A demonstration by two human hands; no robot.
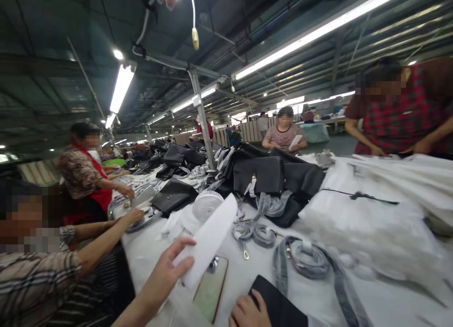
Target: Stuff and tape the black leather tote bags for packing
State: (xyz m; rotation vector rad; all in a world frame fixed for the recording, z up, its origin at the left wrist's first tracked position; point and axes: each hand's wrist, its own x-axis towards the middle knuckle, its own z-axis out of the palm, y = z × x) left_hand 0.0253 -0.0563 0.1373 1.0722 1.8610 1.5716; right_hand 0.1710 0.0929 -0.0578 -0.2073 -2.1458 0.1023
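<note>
My left hand (170, 268) is closed on a long white sheet (212, 239), pinched between thumb and fingers and tilted up to the right. It looks like folded paper or thin foam; I cannot tell which. Beneath its lower end, a phone (212, 289) lies on the table. At the bottom edge, my right hand (249, 310) has its fingers curled over the left side of a flat black leather-like piece (278, 303). Coiled grey straps in clear wrap (307, 261), with metal clips, lie beyond that piece.
A small white fan (207, 205) stands beyond the white sheet. Black bags (260, 173) are piled around a metal post (203, 124). White plastic bags (357, 218) are heaped at right. Co-workers sit and stand around the table, one person's arm (102, 247) reaching in close at left.
</note>
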